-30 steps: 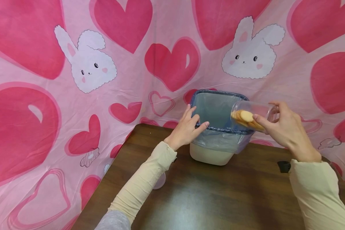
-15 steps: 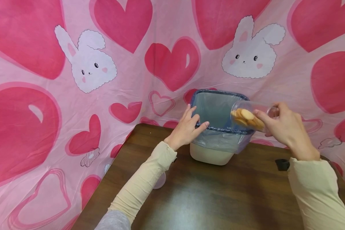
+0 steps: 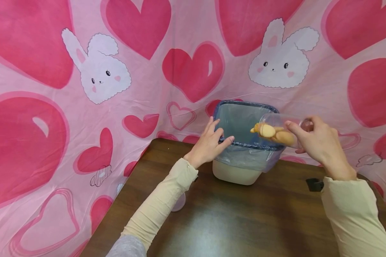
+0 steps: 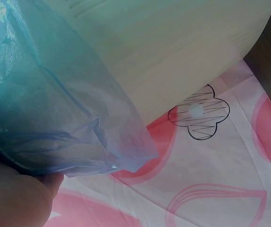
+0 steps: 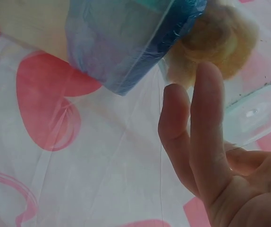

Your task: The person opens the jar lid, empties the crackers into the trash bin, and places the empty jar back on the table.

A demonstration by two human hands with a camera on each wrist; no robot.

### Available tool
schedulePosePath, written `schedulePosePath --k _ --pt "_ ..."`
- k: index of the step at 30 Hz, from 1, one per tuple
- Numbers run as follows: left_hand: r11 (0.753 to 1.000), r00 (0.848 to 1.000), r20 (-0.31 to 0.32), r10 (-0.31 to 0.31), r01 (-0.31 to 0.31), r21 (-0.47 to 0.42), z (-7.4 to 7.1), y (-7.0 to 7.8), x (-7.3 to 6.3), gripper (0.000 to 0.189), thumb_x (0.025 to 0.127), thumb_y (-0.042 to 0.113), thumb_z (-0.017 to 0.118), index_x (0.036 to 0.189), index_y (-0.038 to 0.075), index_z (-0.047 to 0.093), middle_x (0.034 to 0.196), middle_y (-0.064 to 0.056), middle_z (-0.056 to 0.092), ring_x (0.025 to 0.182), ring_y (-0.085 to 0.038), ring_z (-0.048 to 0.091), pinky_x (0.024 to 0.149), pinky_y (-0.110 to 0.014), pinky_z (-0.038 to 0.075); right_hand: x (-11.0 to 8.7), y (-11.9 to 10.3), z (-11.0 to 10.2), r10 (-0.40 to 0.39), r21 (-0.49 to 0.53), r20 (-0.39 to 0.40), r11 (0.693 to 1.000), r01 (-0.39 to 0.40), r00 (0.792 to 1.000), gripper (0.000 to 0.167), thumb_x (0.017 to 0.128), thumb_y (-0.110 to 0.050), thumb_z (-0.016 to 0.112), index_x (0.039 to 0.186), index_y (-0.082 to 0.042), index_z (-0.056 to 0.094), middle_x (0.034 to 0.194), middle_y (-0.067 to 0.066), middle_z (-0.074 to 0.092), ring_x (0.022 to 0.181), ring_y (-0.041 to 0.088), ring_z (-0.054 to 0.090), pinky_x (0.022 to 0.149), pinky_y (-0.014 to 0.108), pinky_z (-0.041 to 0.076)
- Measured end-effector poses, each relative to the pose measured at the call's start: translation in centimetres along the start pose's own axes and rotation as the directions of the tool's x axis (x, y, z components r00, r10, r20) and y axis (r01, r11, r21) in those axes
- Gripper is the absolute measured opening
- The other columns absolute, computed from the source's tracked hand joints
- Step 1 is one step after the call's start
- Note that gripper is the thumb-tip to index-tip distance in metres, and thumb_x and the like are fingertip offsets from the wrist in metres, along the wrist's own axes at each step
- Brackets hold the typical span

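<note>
My right hand (image 3: 321,142) holds a clear plastic jar (image 3: 281,119) on its side, mouth toward the bin. Round golden cookies (image 3: 284,137) lie along the jar's lower side, and a few poke out of its mouth over the inside of the bin. The trash bin (image 3: 236,175) is cream-coloured with a blue rim and a thin bluish liner bag (image 4: 74,94) folded over it. My left hand (image 3: 207,142) grips the bin at its near left corner, thumb along the front rim. In the right wrist view, fingers (image 5: 206,123) reach along the jar beside the lined rim.
A round translucent lid (image 3: 179,203) lies on the dark wooden table (image 3: 231,225), partly behind my left forearm. A pink cloth (image 3: 141,82) with hearts and rabbits hangs behind the table. A small black piece (image 3: 314,185) shows beside my right cuff.
The cookies have slid left within the jar, and some now stick out of its mouth. My right hand has shifted and turned slightly; my left hand stays at the rim.
</note>
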State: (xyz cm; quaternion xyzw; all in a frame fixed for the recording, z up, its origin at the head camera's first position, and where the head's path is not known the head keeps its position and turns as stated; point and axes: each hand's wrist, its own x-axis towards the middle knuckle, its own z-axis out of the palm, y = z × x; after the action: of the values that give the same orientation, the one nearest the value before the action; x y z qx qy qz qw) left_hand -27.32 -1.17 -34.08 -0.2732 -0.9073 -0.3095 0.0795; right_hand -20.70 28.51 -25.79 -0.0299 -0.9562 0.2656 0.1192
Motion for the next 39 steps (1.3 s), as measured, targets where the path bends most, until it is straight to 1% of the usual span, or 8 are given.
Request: schedulePosePath --k 3,9,13,16,20,24,35,39 --pt "1.000 1.000 -0.002 0.001 -0.001 0.000 -0.02 0.03 0.01 0.041 0.096 0.056 0.044 0.088 0.016 0.049 0.158 -0.014 0.024 0.151 -0.031 0.000 0.116 -0.050 0.028 0.01 0.11 -0.02 0.001 0.000 0.001 1.000 -0.001 1.000 0.072 0.090 -0.067 0.045 0.117 0.000 0.048 0.093 0.019 0.064 0.096 0.045 0.059 0.057 0.032 0.037" --pt "1.000 1.000 -0.004 0.001 -0.001 -0.009 0.06 -0.08 0.03 0.041 0.095 0.056 0.044 0.088 0.017 0.049 0.158 -0.013 0.024 0.151 -0.030 0.000 0.116 -0.050 0.028 -0.17 0.44 -0.14 0.006 0.016 -0.009 1.000 -0.006 1.000 0.070 0.090 -0.067 0.044 0.116 -0.002 0.047 0.080 0.013 0.066 0.097 0.042 0.059 0.060 0.033 0.036" --pt "1.000 1.000 -0.004 0.004 -0.004 -0.009 0.14 -0.13 0.07 0.041 0.095 0.057 0.044 0.088 0.017 0.049 0.158 -0.013 0.024 0.151 -0.030 0.000 0.116 -0.050 0.028 -0.21 0.61 -0.22 0.004 0.023 -0.013 1.000 -0.003 1.000 0.067 0.090 -0.067 0.045 0.113 -0.004 0.047 0.071 0.009 0.066 0.076 0.026 0.068 0.059 0.033 0.036" --pt "1.000 1.000 -0.008 0.005 -0.005 -0.008 0.16 -0.14 0.07 0.041 0.095 0.057 0.044 0.088 0.017 0.049 0.158 -0.013 0.024 0.151 -0.030 0.000 0.116 -0.049 0.028 -0.21 0.70 -0.23 0.000 0.021 -0.016 1.000 0.000 1.000 0.066 0.090 -0.067 0.046 0.113 -0.004 0.047 0.070 0.007 0.066 0.065 0.017 0.068 0.058 0.032 0.037" --pt "1.000 1.000 -0.016 0.011 -0.011 -0.006 0.12 -0.08 0.04 0.041 0.095 0.056 0.044 0.087 0.016 0.049 0.158 -0.014 0.025 0.151 -0.031 0.001 0.116 -0.050 0.028 -0.21 0.77 -0.15 -0.006 0.020 -0.023 1.000 0.006 1.000 0.065 0.090 -0.066 0.046 0.113 -0.004 0.047 0.072 0.008 0.066 0.079 0.032 0.069 0.058 0.032 0.037" --pt "1.000 1.000 -0.019 0.016 -0.016 0.001 0.10 -0.01 0.05 0.041 0.096 0.056 0.044 0.087 0.016 0.050 0.157 -0.015 0.025 0.151 -0.032 0.002 0.116 -0.050 0.028 -0.18 0.80 -0.08 -0.006 0.031 -0.018 0.999 0.007 1.000 0.067 0.091 -0.064 0.047 0.115 -0.003 0.047 0.081 0.012 0.067 0.095 0.044 0.062 0.059 0.033 0.036" --pt "1.000 1.000 -0.022 0.010 -0.010 0.002 0.12 -0.05 0.06 0.042 0.096 0.056 0.044 0.087 0.016 0.050 0.157 -0.014 0.025 0.151 -0.031 0.001 0.117 -0.049 0.027 -0.23 0.80 -0.07 0.008 0.034 -0.002 0.999 -0.008 1.000 0.070 0.090 -0.066 0.045 0.118 -0.002 0.045 0.093 0.017 0.065 0.100 0.043 0.058 0.062 0.034 0.037" --pt "1.000 1.000 -0.021 0.011 -0.011 0.000 0.14 -0.05 0.07 0.041 0.096 0.056 0.044 0.087 0.016 0.050 0.157 -0.014 0.025 0.151 -0.031 0.001 0.117 -0.049 0.027 -0.27 0.86 0.05 0.008 0.033 -0.012 0.999 -0.008 1.000 0.068 0.091 -0.065 0.046 0.117 -0.002 0.045 0.094 0.017 0.064 0.090 0.038 0.064 0.060 0.033 0.037"
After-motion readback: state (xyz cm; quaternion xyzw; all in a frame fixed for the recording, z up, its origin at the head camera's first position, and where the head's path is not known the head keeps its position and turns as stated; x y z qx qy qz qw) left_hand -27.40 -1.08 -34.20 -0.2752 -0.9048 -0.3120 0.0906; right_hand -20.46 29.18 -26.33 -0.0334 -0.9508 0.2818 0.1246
